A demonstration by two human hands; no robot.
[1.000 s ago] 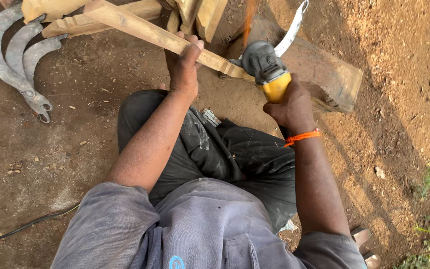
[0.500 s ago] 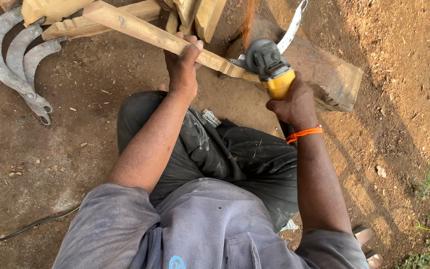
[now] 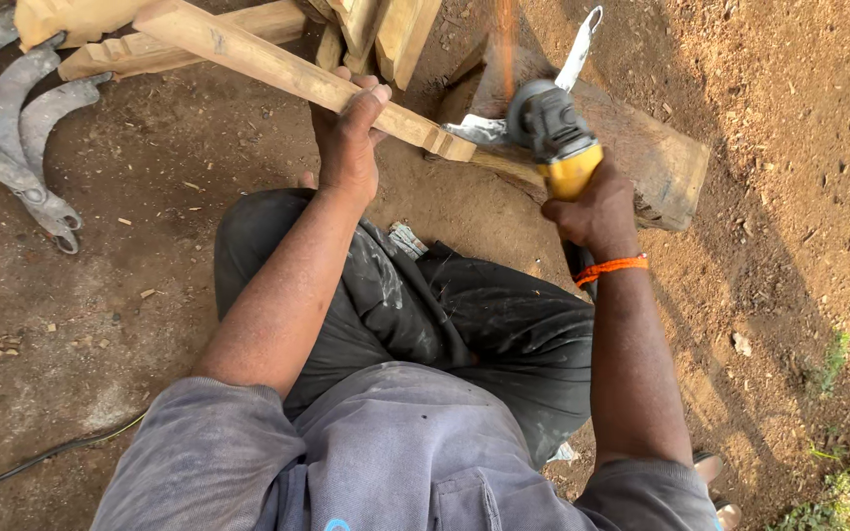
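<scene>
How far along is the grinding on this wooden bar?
Done: cannot tell. In hand: the left hand grips the wooden bar while the right hand presses a yellow angle grinder at its end, over a log. Left: the bar's length looks rough and unworked.

A long pale wooden bar (image 3: 277, 67) slants down toward a wood block (image 3: 666, 167), its lower end resting on it. A yellow-and-grey angle grinder (image 3: 558, 138) sits against that end, above the block.
</scene>
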